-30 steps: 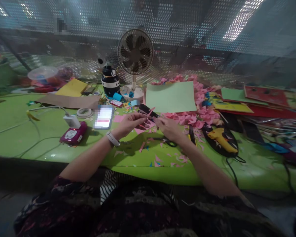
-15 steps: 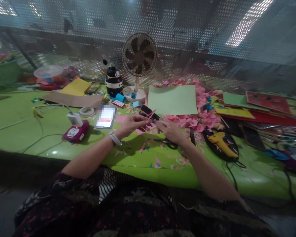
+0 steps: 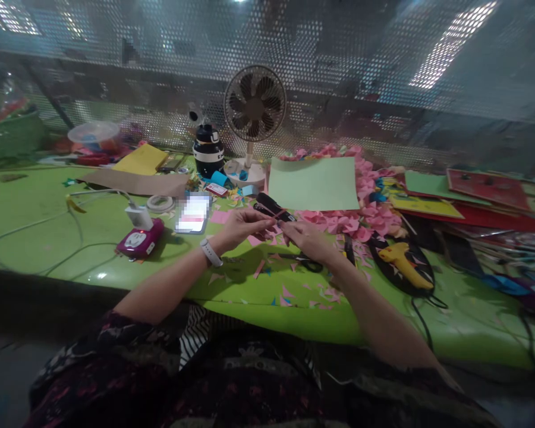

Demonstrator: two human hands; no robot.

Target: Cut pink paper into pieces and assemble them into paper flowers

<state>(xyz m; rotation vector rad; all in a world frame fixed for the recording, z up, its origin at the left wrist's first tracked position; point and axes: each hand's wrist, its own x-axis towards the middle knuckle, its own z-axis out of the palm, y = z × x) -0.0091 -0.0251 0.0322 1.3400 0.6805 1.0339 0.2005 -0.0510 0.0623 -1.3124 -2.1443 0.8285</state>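
Observation:
My left hand (image 3: pixel 241 227), with a white watch band (image 3: pixel 211 252) at its wrist, pinches a thin pink paper strip (image 3: pixel 275 213) between thumb and fingers. Fingertips of my right hand (image 3: pixel 310 239) are closed on the same small piece from the other side, nearly touching the left ones. Just behind the fingers lies a black stapler-like tool (image 3: pixel 267 202), partly covered by them. Dark-handled scissors (image 3: pixel 311 263) rest on the green tabletop (image 3: pixel 241 285) under my right hand. Pink paper scraps (image 3: pixel 286 292) are strewn around.
A pale green sheet (image 3: pixel 314 181) lies on heaped pink paper petals (image 3: pixel 365 208). Right of my hand is a yellow glue gun (image 3: pixel 403 266); to the left, a phone (image 3: pixel 194 214) and a corded purple socket (image 3: pixel 140 238). A fan (image 3: pixel 255 104) and black bottle (image 3: pixel 208 151) stand behind.
The pink strip's raised end has tilted lower and lies closer to the black tool. Both hands keep their pinch at nearly the same place, while the whole view has shifted slightly.

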